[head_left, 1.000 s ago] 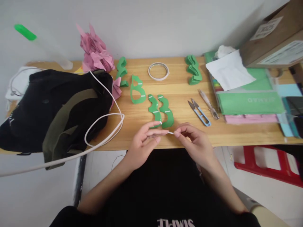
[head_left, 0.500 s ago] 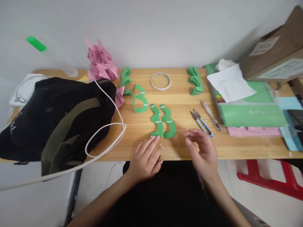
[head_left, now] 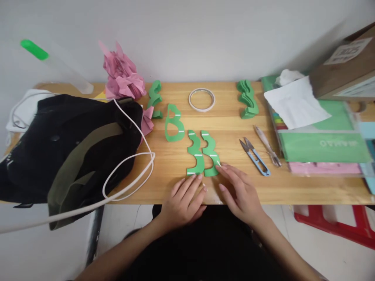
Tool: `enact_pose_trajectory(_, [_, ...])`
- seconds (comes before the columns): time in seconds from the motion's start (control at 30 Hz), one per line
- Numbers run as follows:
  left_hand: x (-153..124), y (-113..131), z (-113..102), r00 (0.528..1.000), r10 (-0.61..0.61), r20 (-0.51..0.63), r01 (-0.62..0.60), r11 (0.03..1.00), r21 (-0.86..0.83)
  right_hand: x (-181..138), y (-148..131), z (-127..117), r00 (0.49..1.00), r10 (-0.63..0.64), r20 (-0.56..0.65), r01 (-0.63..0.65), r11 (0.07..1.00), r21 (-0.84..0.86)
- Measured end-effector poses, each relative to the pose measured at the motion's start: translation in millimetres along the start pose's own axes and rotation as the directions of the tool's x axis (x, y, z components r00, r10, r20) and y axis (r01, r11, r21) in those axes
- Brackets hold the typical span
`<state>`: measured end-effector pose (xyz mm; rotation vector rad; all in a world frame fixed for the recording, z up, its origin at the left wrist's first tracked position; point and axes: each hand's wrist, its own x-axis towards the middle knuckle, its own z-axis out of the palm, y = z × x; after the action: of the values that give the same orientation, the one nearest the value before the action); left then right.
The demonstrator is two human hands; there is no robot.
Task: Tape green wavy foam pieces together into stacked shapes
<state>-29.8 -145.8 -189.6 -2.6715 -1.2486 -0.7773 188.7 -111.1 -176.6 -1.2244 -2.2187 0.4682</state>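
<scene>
Two wavy green paper cutouts lie side by side on the wooden table point(head_left: 293, 187), the left cutout point(head_left: 195, 153) and the right cutout point(head_left: 210, 153), each with small white tape strips. My left hand point(head_left: 184, 201) rests flat at the table's front edge, fingers stretched out, its tips just below the left cutout. My right hand point(head_left: 238, 192) lies open beside it, its index fingertip touching the lower end of the right cutout. Neither hand holds anything.
A black bag point(head_left: 58, 148) with a white cord point(head_left: 131, 171) fills the left. Farther back lie pink paper point(head_left: 123, 76), more green cutouts point(head_left: 174, 123) point(head_left: 247, 99), a tape roll point(head_left: 201, 99), blue snips point(head_left: 254, 156), a craft knife point(head_left: 268, 146) and coloured paper packs point(head_left: 322, 146).
A second ago both hands pinched a small white strip between them. They then parted and came down; now both lie open on the table, the right fingertip on the right cutout.
</scene>
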Motion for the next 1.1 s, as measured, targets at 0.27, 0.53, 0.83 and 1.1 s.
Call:
enact_pose_trajectory(0.27, [-0.6,0.0,-1.2,0.997,0.027,0.067,-0.027,1.0,0.002,2.2,-0.8,0.5,1.0,0.018,0.021,-0.018,1.0,-0.006])
enact_pose_trajectory(0.53, [1.4,0.1,-2.5,0.992,0.024,0.126,-0.024,1.0,0.004,4.4,-2.6,-0.5,1.0,0.019,0.018,-0.019,1.0,-0.009])
enact_pose_trajectory(0.83, [3.7,-0.4,-3.2,0.991,0.026,0.134,-0.028,0.999,0.016,2.8,-5.0,-3.1,0.991,0.136,0.004,-0.134,0.976,0.171])
enact_pose_trajectory(1.1, [2.2,-0.2,-1.9,0.992,0.03,0.121,-0.03,1.0,0.0,26.5,-27.4,-8.7,0.673,0.704,0.228,-0.664,0.439,0.605])
